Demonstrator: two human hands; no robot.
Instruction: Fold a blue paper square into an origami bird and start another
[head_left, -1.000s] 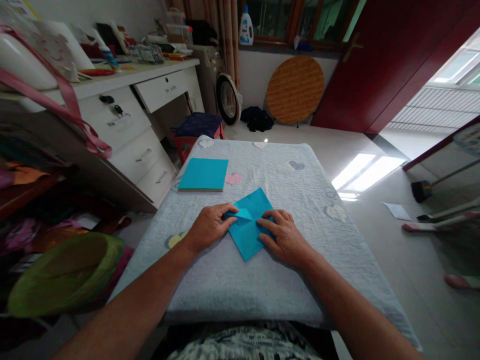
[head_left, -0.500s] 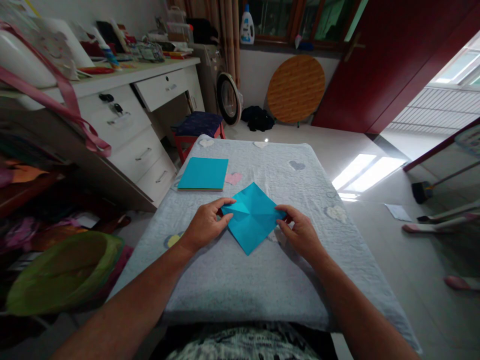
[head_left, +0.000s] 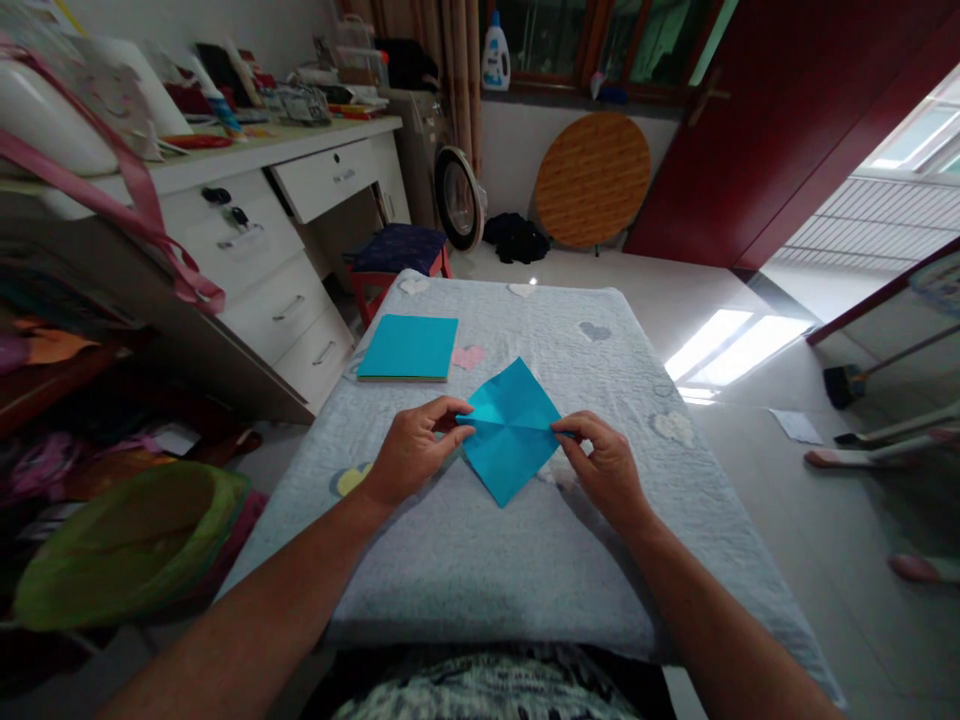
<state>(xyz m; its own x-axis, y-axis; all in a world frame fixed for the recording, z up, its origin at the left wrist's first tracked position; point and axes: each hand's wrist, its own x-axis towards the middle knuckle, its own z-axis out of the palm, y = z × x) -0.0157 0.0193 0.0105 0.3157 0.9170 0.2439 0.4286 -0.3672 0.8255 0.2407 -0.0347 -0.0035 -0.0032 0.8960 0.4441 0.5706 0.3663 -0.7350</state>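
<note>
A creased square of blue origami paper (head_left: 510,440) is held in a diamond position over the cloth-covered table (head_left: 480,590). My left hand (head_left: 420,448) pinches its left corner between thumb and fingers. At the opposite corner, my right hand (head_left: 600,458) grips the paper the same way. Fold lines cross at the middle of the sheet, and one corner points away from me, another toward me. Behind my left hand lies a flat stack of blue paper (head_left: 409,347), touching neither hand.
Left of the table stands a white desk (head_left: 247,240) with drawers and clutter on top. A green-lined basket (head_left: 127,545) sits low at the left. Past the far edge are a stool (head_left: 397,250) and a washing machine with its round door (head_left: 459,198) ajar.
Both side corners are now pinched more narrowly, and the paper bends along its left-right crease. Its far corner has shifted slightly right and away from me. The stack stays put.
</note>
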